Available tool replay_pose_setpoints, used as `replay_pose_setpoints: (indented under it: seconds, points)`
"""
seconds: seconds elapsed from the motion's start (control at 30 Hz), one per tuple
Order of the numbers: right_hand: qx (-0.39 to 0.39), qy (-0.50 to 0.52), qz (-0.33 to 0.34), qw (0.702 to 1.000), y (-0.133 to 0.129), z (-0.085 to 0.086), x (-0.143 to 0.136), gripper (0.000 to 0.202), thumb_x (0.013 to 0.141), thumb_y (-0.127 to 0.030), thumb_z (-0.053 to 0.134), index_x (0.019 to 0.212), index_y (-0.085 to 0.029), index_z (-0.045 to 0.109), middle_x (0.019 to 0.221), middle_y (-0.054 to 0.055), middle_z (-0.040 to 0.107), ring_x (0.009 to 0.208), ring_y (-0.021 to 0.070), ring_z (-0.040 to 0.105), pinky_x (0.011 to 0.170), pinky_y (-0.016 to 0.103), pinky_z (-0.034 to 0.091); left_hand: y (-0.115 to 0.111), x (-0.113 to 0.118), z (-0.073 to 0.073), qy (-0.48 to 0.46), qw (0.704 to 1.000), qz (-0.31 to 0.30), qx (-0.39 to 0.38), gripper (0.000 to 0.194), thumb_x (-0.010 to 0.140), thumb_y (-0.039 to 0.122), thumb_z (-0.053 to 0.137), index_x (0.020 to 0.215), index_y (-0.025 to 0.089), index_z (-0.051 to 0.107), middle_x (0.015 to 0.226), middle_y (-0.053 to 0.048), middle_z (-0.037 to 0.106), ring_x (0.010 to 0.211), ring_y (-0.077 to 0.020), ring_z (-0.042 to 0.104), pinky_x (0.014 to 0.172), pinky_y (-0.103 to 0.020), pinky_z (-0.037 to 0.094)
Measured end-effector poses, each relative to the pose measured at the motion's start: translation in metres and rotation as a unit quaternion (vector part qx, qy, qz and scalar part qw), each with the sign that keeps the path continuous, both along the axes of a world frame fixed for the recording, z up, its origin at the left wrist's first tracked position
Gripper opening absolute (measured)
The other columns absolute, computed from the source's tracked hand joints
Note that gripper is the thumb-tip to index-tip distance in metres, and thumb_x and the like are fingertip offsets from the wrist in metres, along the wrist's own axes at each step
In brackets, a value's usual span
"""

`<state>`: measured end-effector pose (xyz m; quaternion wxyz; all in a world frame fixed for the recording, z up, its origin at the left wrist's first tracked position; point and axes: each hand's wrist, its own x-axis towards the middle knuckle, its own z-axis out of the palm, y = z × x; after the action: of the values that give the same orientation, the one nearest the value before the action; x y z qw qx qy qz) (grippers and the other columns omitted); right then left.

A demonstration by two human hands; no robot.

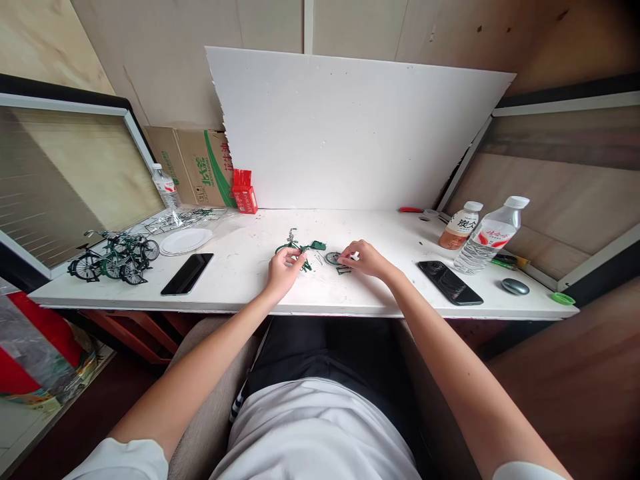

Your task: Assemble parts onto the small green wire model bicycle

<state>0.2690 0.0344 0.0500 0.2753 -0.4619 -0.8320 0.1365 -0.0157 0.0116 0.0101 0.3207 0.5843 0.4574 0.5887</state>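
Note:
My left hand (285, 269) is closed around part of a small green model bicycle (292, 244), its fingers hiding the middle of the frame. The bicycle's handlebar end points away from me. To the right, the fingertips of my right hand (369, 259) are pinched at the edge of a small black spoked wheel (332, 257), which is at the tabletop. Between the hands is a little dark green piece (318, 245), with a few thin loose parts near it. A dark narrow part (344, 270) lies just below the right fingertips.
Several model bicycles (116, 257) stand clustered at the left, near white plates (186, 241) and a phone (187, 274). At the right are another phone (450, 282), a water bottle (493, 235), a brown drink bottle (461, 225) and a mouse (515, 287). A white board (360, 133) stands behind.

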Motion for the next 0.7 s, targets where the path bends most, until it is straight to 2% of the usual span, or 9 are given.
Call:
replay_pose_setpoints:
  seconds: [0.2, 0.4, 0.57, 0.7]
  points:
    - [0.04, -0.004, -0.005, 0.999, -0.005, -0.001, -0.017, 0.035, 0.102, -0.051, 0.062, 0.107, -0.024, 0.083, 0.114, 0.01, 0.078, 0.114, 0.0295, 0.064, 0.102, 0.042, 0.048, 0.0, 0.0, 0.0, -0.003, 1.0, 0.003, 0.002, 0.029, 0.088, 0.045, 0.079, 0.1, 0.019, 0.072, 0.105, -0.009, 0.075, 0.085, -0.0184, 0.065, 0.074, -0.031, 0.053]
    - [0.048, -0.019, -0.024, 0.998, -0.003, -0.012, -0.037, 0.032, 0.103, -0.042, 0.061, 0.123, -0.023, 0.077, 0.128, 0.012, 0.073, 0.126, 0.033, 0.06, 0.106, 0.043, 0.048, 0.0, 0.0, 0.0, 0.0, 1.0, 0.01, -0.001, 0.027, 0.09, 0.044, 0.078, 0.101, 0.02, 0.072, 0.109, -0.009, 0.075, 0.086, -0.0185, 0.066, 0.075, -0.031, 0.053]
    - [0.047, -0.058, -0.029, 0.997, 0.013, -0.013, -0.068, 0.037, 0.101, -0.033, 0.065, 0.135, -0.022, 0.071, 0.137, 0.014, 0.07, 0.132, 0.0355, 0.057, 0.107, 0.044, 0.048, 0.0, 0.0, -0.001, -0.005, 1.0, 0.006, 0.001, 0.028, 0.09, 0.045, 0.078, 0.101, 0.02, 0.072, 0.108, -0.01, 0.075, 0.087, -0.0192, 0.067, 0.076, -0.031, 0.054]
    - [0.054, -0.1, -0.051, 0.992, 0.032, -0.012, -0.094, 0.042, 0.104, -0.027, 0.059, 0.144, -0.02, 0.064, 0.143, 0.015, 0.068, 0.138, 0.0362, 0.051, 0.108, 0.047, 0.045, 0.002, -0.001, -0.003, -0.003, 1.0, 0.005, 0.006, 0.03, 0.09, 0.047, 0.078, 0.101, 0.02, 0.072, 0.108, -0.01, 0.075, 0.088, -0.0194, 0.068, 0.076, -0.031, 0.054]
